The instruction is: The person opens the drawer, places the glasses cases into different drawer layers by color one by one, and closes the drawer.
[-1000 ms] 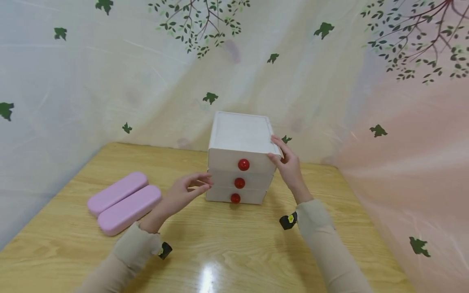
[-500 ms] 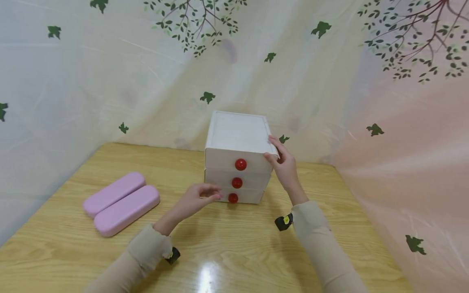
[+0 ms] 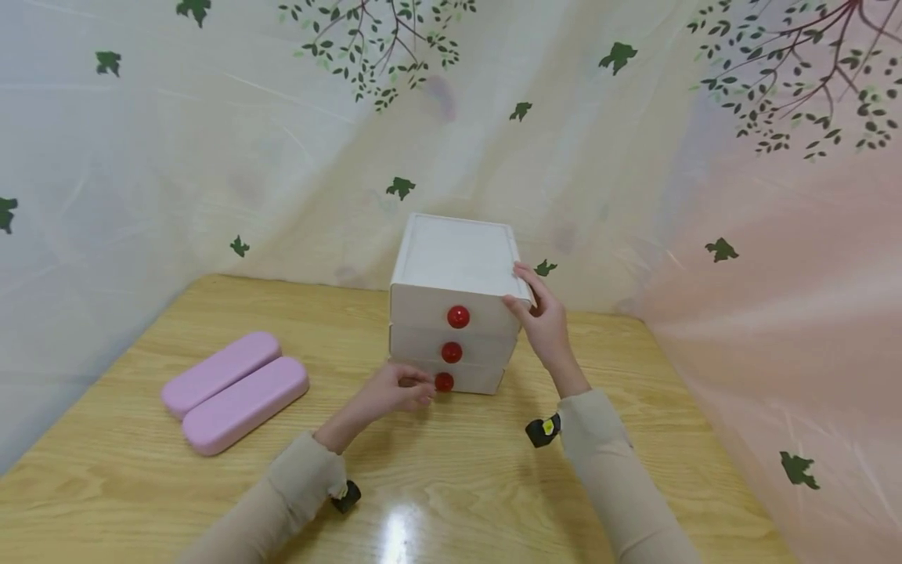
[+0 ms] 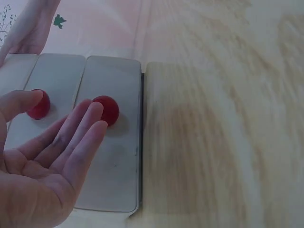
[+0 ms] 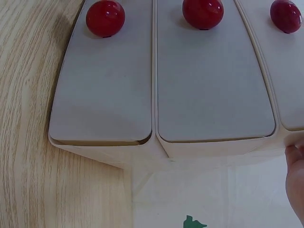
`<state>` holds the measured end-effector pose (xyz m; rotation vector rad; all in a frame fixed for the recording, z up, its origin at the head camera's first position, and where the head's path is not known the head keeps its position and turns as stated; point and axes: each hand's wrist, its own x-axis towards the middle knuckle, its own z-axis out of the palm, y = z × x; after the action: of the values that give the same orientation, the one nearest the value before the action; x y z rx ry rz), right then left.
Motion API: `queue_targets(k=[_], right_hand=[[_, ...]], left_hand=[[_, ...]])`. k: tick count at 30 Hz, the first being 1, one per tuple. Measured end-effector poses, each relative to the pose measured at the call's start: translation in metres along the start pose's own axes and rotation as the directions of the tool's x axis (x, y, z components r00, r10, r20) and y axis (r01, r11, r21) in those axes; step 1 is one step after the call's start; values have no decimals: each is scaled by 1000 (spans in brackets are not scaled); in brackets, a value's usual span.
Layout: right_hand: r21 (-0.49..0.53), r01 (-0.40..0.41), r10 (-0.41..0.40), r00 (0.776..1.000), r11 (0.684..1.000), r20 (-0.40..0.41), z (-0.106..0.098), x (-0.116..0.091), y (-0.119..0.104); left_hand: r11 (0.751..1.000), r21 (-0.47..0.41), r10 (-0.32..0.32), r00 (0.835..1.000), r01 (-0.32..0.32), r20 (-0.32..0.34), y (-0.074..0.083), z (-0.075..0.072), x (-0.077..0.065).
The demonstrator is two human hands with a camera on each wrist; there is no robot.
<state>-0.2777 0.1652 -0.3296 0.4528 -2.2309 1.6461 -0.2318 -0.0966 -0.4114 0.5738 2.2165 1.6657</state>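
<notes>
A white three-drawer unit [image 3: 461, 254] stands on the wooden table, one round red knob on each drawer front. My left hand [image 3: 391, 389] is at the bottom drawer, fingertips right at its red knob [image 3: 444, 382]. In the left wrist view its fingers [image 4: 76, 140] extend nearly straight and overlap the bottom knob [image 4: 108, 111]; the thumb is apart from them, overlapping the middle knob [image 4: 39, 105]. My right hand [image 3: 546, 325] rests on the unit's upper right front corner, thumb and fingers spread over the edge. All drawers look closed.
Two long lilac cases [image 3: 243, 403] with rounded ends lie side by side on the table [image 3: 451, 486] at the left. A cloth backdrop [image 3: 317, 172] with printed leaves and branches hangs behind and at the sides. The right wrist view shows the drawer fronts [image 5: 102, 90] up close.
My left hand has moved right and down, from the left edge of the unit to the bottom knob. The right hand stays on the upper corner; the unit appears turned slightly.
</notes>
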Motion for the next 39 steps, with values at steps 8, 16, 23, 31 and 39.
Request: queue_targets(k=[8, 16, 23, 31, 39], right_hand=[[-14, -12, 12, 1000, 1000, 3, -1, -1, 0], [-6, -3, 3, 1000, 1000, -1, -1, -1, 1], [2, -13, 13, 1000, 1000, -5, -1, 0, 2], [13, -37, 37, 999, 999, 3, 0, -1, 0], [9, -55, 55, 998, 998, 18, 1, -8, -27]], left_hand=[[990, -67, -131, 990, 128, -46, -8, 13, 8], [977, -83, -202, 975, 195, -94, -13, 23, 15], [974, -101, -215, 964, 201, -154, -9, 30, 18], [968, -115, -244, 939, 222, -242, -9, 39, 25], [973, -157, -217, 905, 169, -365, -17, 52, 27]])
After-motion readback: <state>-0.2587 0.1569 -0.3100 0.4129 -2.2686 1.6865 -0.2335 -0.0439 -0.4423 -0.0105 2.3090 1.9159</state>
